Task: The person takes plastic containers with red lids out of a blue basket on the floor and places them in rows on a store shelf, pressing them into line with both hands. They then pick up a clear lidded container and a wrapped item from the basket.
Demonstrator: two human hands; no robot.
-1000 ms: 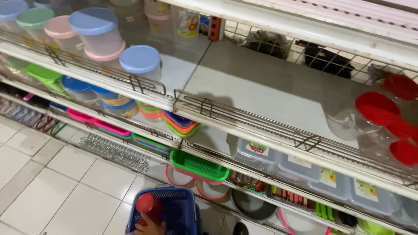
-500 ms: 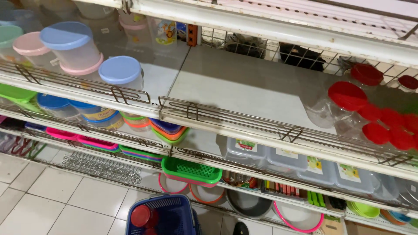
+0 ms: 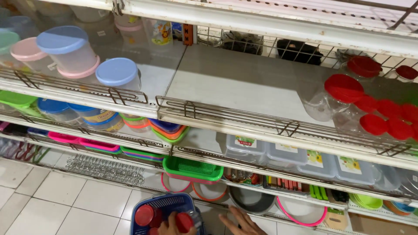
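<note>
At the bottom edge, my left hand (image 3: pixel 173 226) is closed around a red-lidded jar (image 3: pixel 185 221) over a blue plastic basket (image 3: pixel 167 201) that stands on the tiled floor. Another red lid (image 3: pixel 145 214) lies inside the basket to the left of it. My right hand (image 3: pixel 241 221) is just right of the basket, fingers spread and holding nothing, low in front of the bottom shelf. Only the fingers and part of each hand show.
A white wire-fronted shelf rack (image 3: pixel 244 117) fills the view. Clear jars with red lids (image 3: pixel 348 89) stand at the right of the upper shelf, tubs with blue and pink lids (image 3: pixel 69 50) at the left. A green basket (image 3: pixel 193 167) and lidded boxes (image 3: pixel 278 152) sit lower.
Half a second ago no hands showed. Now both hands are in view at the basket, the left one with a red-lidded jar. The view has dropped slightly.
</note>
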